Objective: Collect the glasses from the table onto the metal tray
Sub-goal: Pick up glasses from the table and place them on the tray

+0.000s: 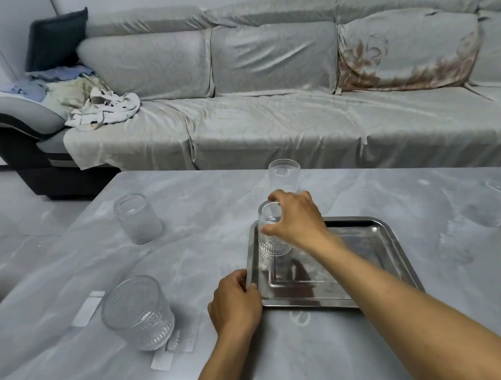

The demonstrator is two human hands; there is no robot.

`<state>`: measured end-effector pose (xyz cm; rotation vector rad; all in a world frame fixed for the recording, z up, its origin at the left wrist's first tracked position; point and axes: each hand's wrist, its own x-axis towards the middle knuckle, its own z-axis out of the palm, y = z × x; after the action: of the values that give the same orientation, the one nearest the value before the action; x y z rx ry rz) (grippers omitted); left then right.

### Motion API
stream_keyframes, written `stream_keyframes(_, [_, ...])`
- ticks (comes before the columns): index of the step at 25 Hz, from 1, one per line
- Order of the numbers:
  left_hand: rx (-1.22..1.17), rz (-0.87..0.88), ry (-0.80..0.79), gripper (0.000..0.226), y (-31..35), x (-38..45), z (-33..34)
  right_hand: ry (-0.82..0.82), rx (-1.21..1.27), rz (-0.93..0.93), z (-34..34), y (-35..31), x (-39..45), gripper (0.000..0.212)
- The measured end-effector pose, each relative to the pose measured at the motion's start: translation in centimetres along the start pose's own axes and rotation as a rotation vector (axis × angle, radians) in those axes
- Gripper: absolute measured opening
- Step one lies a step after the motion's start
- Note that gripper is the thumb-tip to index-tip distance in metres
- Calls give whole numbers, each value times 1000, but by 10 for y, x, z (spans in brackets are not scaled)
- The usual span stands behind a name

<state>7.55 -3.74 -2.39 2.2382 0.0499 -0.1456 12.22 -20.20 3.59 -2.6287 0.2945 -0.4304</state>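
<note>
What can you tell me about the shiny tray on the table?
The metal tray is a shiny silver rectangle with rounded corners, a raised rim and a stepped flat middle that mirrors the arm above it. It lies flat on the grey marbled table. The left hand grips its near left corner. One ribbed clear glass is at its far left corner, held at the top by the right hand; whether it has touched down is unclear. The rest is bare.

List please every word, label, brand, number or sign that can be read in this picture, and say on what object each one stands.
None: no readable text appears anywhere.
Metal tray: bare, no marking.
Glasses, such as the one in the right hand: only embossed patterns.
Pale strips on the table: blank.
Crumpled cloth on the sofa: dark marks, no legible letters.
</note>
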Motion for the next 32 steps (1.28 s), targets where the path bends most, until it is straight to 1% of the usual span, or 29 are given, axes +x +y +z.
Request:
stream_keyframes(7, [-2, -36, -37, 16, 3, -5, -2, -47, -15, -13, 2, 5, -6, 66])
stream_keyframes(14, [-12, -10, 6, 19, 4, -3, -2, -43, -23, -6, 1, 5, -9, 66])
stream_keyframes(16, [-7, -23, 5, 17, 3, -2, 0, -81, -34, 0, 0, 5, -9, 72])
stream_keyframes(17, [-12, -36, -2, 16, 3, -2, -1, -100, -25, 4, -1, 5, -11, 78])
stream_keyframes(18, [-32, -51, -19, 14, 3, -3, -4, -98, 3, 10, -3, 5, -16, 84])
stream_keyframes(19, [-54, -63, -38, 12, 6, -5, -8, -60, 47, 19, -5, 5, -25, 87])
stream_keyframes(20, [-62, -55, -58, 10, 11, -8, -13, 5, 100, 24, -7, 5, -37, 85])
stream_keyframes(21, [-39, -27, -63, 16, 16, -12, -22, 73, 150, 16, -9, 3, -54, 79])
stream_keyframes(22, [-1, 37, -45, 32, 21, -16, -36, 127, 183, 3, -10, 3, -74, 71])
stream_keyframes(23, [38, 134, 8, 44, 27, -18, -52, 158, 199, -5, -11, 6, -95, 63])
stream_keyframes(24, [86, 241, 113, 48, 26, -21, -72, 155, 213, -16, -11, 8, -117, 57])
stream_keyframes(25, [172, 326, 239, 51, 22, -22, -94, 130, 217, -33, -10, 9, -137, 52])
stream_keyframes(26, [324, 359, 320, 58, 11, -23, -114, 89, 212, -49, -10, 9, -154, 48])
stream_keyframes(27, [501, 306, 309, 69, -3, -24, -131, 40, 211, -52, -10, 7, -166, 44])
stream_keyframes(28, [624, 194, 219, 82, -18, -25, -143, -1, 219, -45, -10, 4, -174, 40])
stream_keyframes(29, [653, 88, 111, 89, -30, -27, -149, -29, 235, -38, -11, -1, -179, 36])
stream_keyframes(30, [598, 28, 44, 89, -39, -28, -152, -46, 257, -31, -13, -7, -182, 32])
stream_keyframes(31, [519, 18, 45, 85, -42, -28, -151, -56, 284, -22, -17, -14, -184, 27])
stream_keyframes(32, [459, 31, 90, 80, -41, -28, -150, -60, 319, -10, -20, -18, -186, 24])
